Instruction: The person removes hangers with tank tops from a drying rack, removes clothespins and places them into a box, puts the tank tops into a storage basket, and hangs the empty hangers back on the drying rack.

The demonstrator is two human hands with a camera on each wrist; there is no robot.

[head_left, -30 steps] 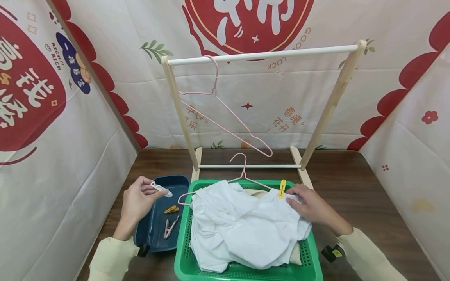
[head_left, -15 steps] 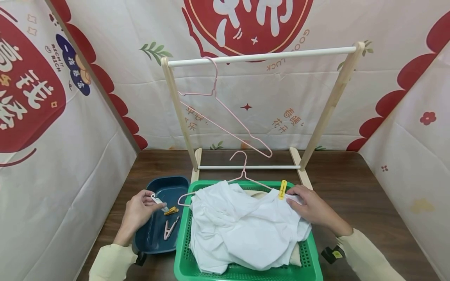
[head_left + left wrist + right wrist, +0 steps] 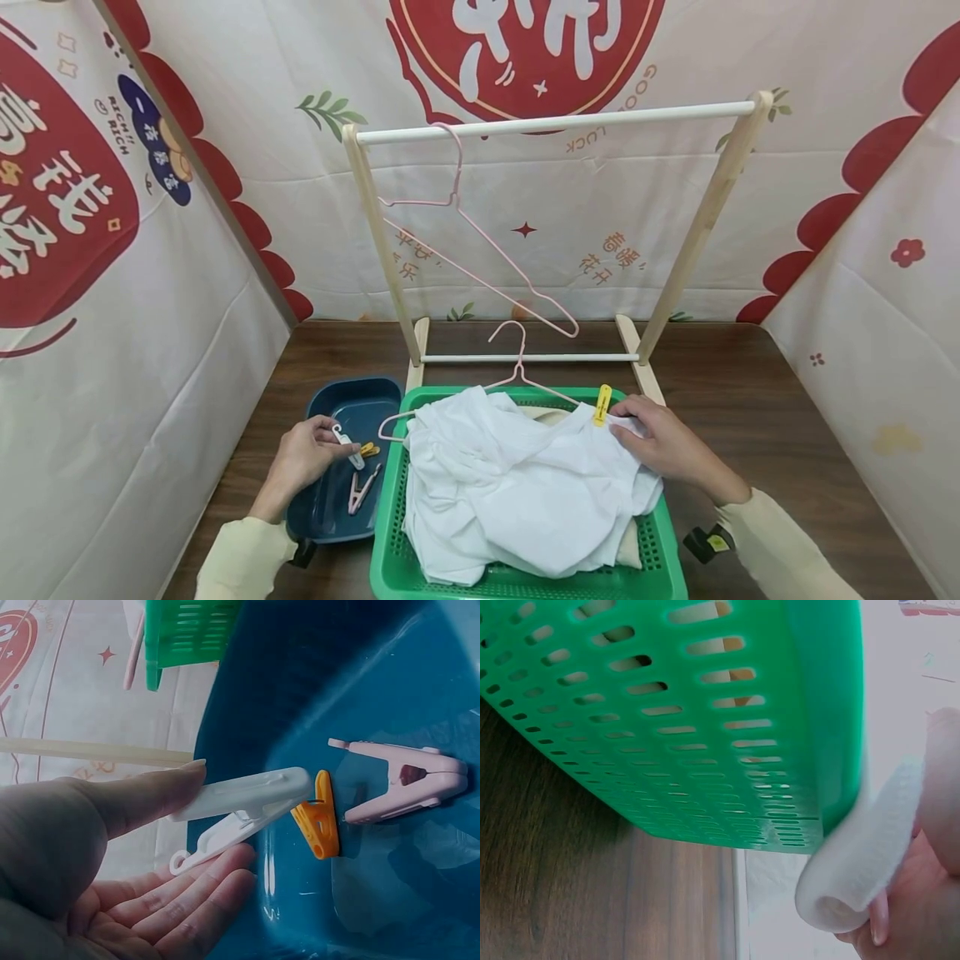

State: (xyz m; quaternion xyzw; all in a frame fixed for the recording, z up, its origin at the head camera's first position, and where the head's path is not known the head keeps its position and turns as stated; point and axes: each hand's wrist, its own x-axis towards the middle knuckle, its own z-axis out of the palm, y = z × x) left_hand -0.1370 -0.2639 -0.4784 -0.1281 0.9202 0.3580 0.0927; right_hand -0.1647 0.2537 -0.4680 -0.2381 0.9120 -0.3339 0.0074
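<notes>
My left hand (image 3: 303,458) pinches a white clothespin (image 3: 244,806) between thumb and fingers, over the dark blue tray (image 3: 318,521). In the tray lie a yellow clothespin (image 3: 321,817) and a pink clothespin (image 3: 412,780). My right hand (image 3: 663,437) holds the right shoulder of a white garment (image 3: 517,483), which covers most of a pink hanger (image 3: 520,358). A yellow clothespin (image 3: 602,405) stands clipped on that shoulder, beside the right fingertips. In the right wrist view white cloth (image 3: 862,862) hangs over the basket edge, between thumb and fingers.
The green basket (image 3: 386,533) under the garment holds some cream cloth (image 3: 630,546) too. Behind it stands a wooden rack (image 3: 705,225) with a white top bar (image 3: 600,119). Another pink hanger (image 3: 495,271) hangs from the bar's left end. Printed fabric walls enclose the table (image 3: 750,400).
My left hand has moved down and slightly right with the white clothespin, lower over the tray. The right hand keeps its hold on the garment's shoulder.
</notes>
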